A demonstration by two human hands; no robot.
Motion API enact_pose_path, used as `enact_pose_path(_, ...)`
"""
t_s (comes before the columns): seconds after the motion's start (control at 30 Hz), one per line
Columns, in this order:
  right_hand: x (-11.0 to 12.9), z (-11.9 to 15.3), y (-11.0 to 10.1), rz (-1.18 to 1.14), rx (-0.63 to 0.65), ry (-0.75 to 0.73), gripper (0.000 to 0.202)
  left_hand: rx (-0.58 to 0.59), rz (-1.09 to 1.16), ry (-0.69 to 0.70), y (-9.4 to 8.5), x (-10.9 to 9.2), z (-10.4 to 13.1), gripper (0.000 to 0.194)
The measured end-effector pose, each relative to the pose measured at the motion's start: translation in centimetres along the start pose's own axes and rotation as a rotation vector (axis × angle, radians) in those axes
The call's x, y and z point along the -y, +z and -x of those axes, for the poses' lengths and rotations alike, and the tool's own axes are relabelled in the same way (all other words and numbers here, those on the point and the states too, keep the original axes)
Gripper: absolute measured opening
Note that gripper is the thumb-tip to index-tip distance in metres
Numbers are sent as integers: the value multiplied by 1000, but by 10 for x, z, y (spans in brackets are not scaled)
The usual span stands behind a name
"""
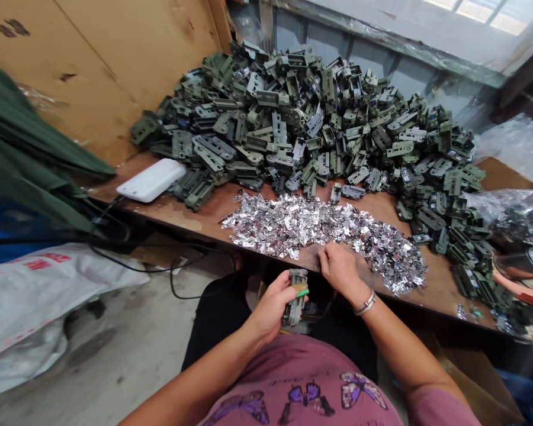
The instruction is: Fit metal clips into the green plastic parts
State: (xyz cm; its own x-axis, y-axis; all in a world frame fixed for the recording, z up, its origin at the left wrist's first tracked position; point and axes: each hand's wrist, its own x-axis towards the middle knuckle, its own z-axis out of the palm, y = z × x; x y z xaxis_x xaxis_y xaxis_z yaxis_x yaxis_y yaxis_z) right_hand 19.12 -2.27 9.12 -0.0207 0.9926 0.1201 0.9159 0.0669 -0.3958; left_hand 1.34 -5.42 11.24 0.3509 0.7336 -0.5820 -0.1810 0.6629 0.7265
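White gadget (151, 180) on left end of worktop (204, 222), cable (114, 203) at its near end. Big cardboard (93, 71) behind, kinda scuffed. Green cloth (22, 130) draped far left, white sack (66, 284) with red print slumped below. Crumpled clear plastic (510, 148) over right.

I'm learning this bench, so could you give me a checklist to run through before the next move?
1. Left hand holding the grey-green part: ok.
2. Right hand near the silver pieces: ok, at the heap's front side.
3. Piece held in the right hand: cannot tell; the curled hand would hide it.
4. Silver pieces well back from the table edge: not ok; some lie close to it.
5. White device clear of both hands: ok.
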Motion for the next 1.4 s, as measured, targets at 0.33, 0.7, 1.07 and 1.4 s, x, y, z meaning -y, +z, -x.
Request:
enact_pose_path(0.33, 34, 46, -4, -642, -193, -231, 4, 104, -128, 199, -1, 5, -1, 33)
enact_pose_path(0.7, 33, 51, 0, -544, -259, -313, 11, -43, -470, 402, 2, 9, 1, 21)
enact_pose_path(1.07, 33, 59, 8, -480, -343, -419, 16, -66, -644, 464, -7, 14, -1, 21)
enact_pose_path(1.4, 27, 68, 20, -367, -321, -459, 24, -81, -813, 436, -9, 19, 5, 26)
